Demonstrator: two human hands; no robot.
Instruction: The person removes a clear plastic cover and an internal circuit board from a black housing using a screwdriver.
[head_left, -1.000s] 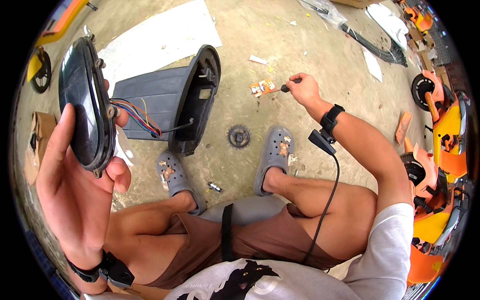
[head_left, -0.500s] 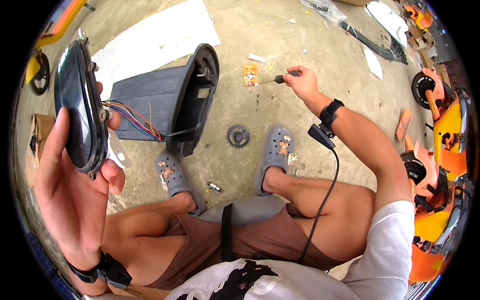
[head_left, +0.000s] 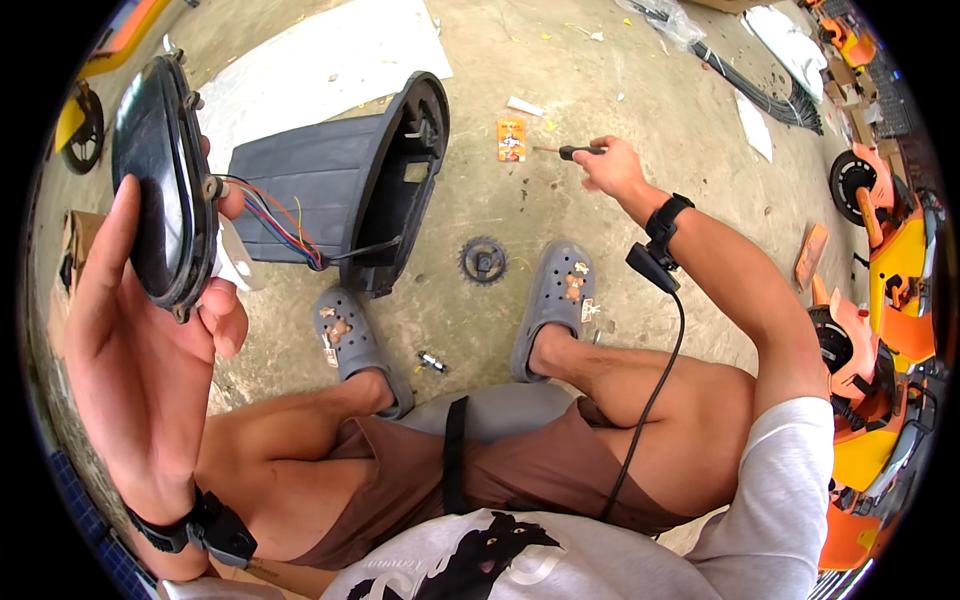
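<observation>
My left hand (head_left: 150, 370) holds up a black glossy oval dashboard display (head_left: 160, 190) with screw tabs along its edge. Its thumb rests on the dark face and the other fingers are behind. Colored wires (head_left: 280, 228) run from beside the display to a dark grey plastic housing (head_left: 310, 180) on the floor. A white translucent piece (head_left: 235, 258) shows beneath the display. Pinched in my right hand (head_left: 615, 168) is a black-handled screwdriver (head_left: 575, 153), pointing left. Its tip is a little right of an orange packet (head_left: 511, 141) bearing small bits I cannot make out.
A black toothed ring (head_left: 483, 260) and a small metal-and-black part (head_left: 431, 362) lie near my grey clogs (head_left: 555, 300). A white sheet (head_left: 320, 60) lies beyond the housing. Black cables (head_left: 750, 80) are at the far right; orange-yellow vehicles (head_left: 890, 260) line the right side.
The screwdriver tip has drawn slightly back from the orange packet, and my right hand has shifted a little on the handle. The view has moved slightly. My left hand keeps the display raised.
</observation>
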